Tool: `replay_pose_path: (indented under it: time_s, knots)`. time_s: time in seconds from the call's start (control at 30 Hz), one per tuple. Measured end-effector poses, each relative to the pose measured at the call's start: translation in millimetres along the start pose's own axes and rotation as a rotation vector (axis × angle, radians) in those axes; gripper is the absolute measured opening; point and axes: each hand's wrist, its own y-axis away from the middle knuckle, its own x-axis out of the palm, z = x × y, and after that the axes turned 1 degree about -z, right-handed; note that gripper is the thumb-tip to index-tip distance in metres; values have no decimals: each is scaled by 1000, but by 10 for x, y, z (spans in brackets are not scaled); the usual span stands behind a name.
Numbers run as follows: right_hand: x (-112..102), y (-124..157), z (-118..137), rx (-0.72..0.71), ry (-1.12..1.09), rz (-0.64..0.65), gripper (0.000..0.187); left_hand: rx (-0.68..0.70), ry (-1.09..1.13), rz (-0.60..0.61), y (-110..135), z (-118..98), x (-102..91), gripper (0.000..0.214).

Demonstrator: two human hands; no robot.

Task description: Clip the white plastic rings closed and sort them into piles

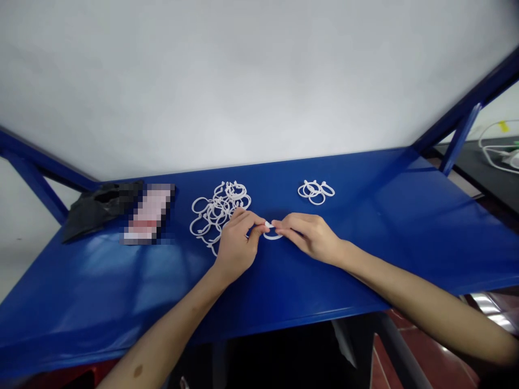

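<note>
Between my two hands is a white plastic curtain ring (pixel 272 236), pinched from both sides near its top. My left hand (pixel 240 237) has thumb and forefinger closed on the ring's left end. From the right, the fingertips of my right hand (pixel 310 233) close on the other end. My fingers hide much of the ring's upper part. Just behind and left of my left hand lies a tangled pile of similar white rings (pixel 219 208), partly covered by that hand. A smaller group of several rings (pixel 316 191) lies farther back on the right.
Everything lies on a blue table (pixel 162 302) against a pale wall. At the left are a black plastic bag (pixel 95 208) and a blurred-out flat pinkish item (pixel 150 213). Blue frame bars (pixel 460 140) rise at both sides. A white cable (pixel 492 159) lies on a dark surface far right.
</note>
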Motion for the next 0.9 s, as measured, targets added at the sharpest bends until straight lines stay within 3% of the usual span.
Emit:
replay_pose_path:
  time_s: [0.13,0.23,0.4,0.57,0.73,0.9]
  knots:
    - [-2,-15,-28,-32,116,44,21,60,-59,31,-16,27,39,16]
    - [-69,-70,-130,14,239,-28,21,101,-217,74,-39,64,38,10]
    - [-374,-111,-516,330,463,-349,19,118,-473,167,-32,137,-34,19]
    - [-570,-93,-849,555,400,-418,15,101,-580,296,-12,157,-84,29]
    - [-481,-82,-922,556,485,-363,21,103,-525,372,5,151,-68,15]
    - [-448,-66,-900,498,594,-383,24,185,-444,307,12,130,-34,14]
